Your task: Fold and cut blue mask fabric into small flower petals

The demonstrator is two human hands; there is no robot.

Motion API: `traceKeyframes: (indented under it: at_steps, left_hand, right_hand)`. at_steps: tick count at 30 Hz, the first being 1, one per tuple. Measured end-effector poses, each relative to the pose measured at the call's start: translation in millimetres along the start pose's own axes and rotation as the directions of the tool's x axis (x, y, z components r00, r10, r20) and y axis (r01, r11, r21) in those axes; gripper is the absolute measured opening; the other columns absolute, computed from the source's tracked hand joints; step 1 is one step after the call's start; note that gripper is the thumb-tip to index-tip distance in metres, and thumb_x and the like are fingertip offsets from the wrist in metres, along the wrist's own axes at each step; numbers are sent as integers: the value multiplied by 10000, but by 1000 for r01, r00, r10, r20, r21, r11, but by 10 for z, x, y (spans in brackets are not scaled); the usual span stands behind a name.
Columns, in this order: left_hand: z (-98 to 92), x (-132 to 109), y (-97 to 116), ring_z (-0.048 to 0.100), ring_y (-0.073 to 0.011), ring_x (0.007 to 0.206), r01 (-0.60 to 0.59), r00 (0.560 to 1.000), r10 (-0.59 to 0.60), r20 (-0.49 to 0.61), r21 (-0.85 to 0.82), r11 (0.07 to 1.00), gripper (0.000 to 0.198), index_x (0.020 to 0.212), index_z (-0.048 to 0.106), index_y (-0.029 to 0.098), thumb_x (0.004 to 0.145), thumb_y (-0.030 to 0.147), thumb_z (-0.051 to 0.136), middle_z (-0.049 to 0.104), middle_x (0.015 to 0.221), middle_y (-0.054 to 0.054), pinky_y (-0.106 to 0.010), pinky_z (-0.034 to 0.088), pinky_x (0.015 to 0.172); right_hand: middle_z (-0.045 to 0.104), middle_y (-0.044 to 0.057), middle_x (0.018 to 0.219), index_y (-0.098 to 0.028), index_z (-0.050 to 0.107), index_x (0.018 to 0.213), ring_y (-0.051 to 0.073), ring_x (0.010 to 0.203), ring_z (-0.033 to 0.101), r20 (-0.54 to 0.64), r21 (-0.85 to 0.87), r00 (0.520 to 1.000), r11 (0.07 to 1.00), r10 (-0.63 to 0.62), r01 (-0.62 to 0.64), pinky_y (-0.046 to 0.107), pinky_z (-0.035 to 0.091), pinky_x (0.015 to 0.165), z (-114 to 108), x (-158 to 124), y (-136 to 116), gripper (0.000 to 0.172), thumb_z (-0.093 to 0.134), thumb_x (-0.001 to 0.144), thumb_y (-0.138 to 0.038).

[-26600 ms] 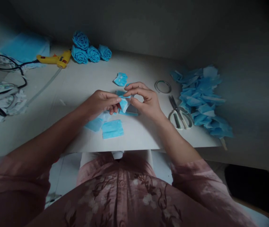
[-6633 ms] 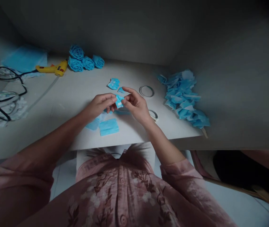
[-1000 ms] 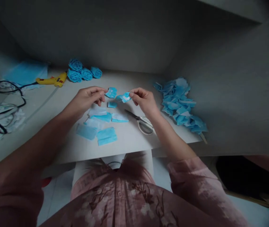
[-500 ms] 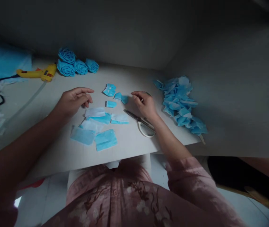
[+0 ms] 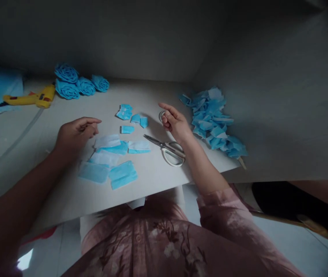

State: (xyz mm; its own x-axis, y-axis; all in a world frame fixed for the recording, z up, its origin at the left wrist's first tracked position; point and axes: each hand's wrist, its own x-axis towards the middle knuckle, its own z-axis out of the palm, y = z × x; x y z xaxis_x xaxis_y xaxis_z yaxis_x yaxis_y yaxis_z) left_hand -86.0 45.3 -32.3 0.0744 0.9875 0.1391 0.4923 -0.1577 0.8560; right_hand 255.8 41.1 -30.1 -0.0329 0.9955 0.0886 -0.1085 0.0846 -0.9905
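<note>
Two small blue pieces (image 5: pixel 139 119) lie side by side on the bench (image 5: pixel 155 173), between the two hands and well back from the front edge. The right hand (image 5: pixel 177 125) is nearer to them: they sit to the left of its fingers, with a thin ring (image 5: pixel 160 116) just beside that hand. Its index finger stands out, apart from the thumb, the others curled; it appears to hold nothing. The left hand (image 5: pixel 73 134) is nearer to a lone blue rectangle (image 5: pixel 127 129), whose long axis runs roughly side to side; its thumb and index are slightly apart, with nothing visible between them. The scissors (image 5: pixel 164 146) lie frontward of the right fingers, handles toward the front right corner, points slanting back and left.
</note>
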Motion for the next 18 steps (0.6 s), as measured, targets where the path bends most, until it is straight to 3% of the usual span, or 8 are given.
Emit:
traceKeyframes:
  at_steps: [5,9,14,18]
  left_hand:
    - [-10,18,-71,617,-133,751,-29,1000,29,1,66,997,402,1184,811,126,906,343,619,723,857,-19,-260,479,748]
    - [-14,24,-81,616,-140,743,-46,999,48,-12,90,995,386,1162,816,148,912,362,613,726,847,-7,-267,485,751]
    - [-40,0,-60,628,-164,800,-11,1000,8,30,122,993,327,1187,800,226,955,386,632,740,882,26,-296,502,820]
    - [-47,-6,-33,640,-173,828,-11,1000,8,19,163,986,326,1190,803,226,952,366,630,741,881,21,-308,503,855]
  right_hand:
    - [458,-75,691,-296,664,1289,108,617,426,-98,-6,992,997,-74,74,229,419,540,-70,25,-42,601,855,824,-627]
    - [604,-35,840,-403,604,1410,120,683,524,-178,-117,961,974,-212,194,247,487,594,-243,73,-64,634,829,859,-621]
    - [691,13,955,-427,557,1508,154,774,641,-230,-324,938,929,-259,177,294,549,650,-398,109,-96,616,697,953,-655]
    - [701,1,914,-404,627,1442,145,752,639,-248,-338,931,925,-268,176,299,581,672,-432,134,-98,549,696,956,-649]
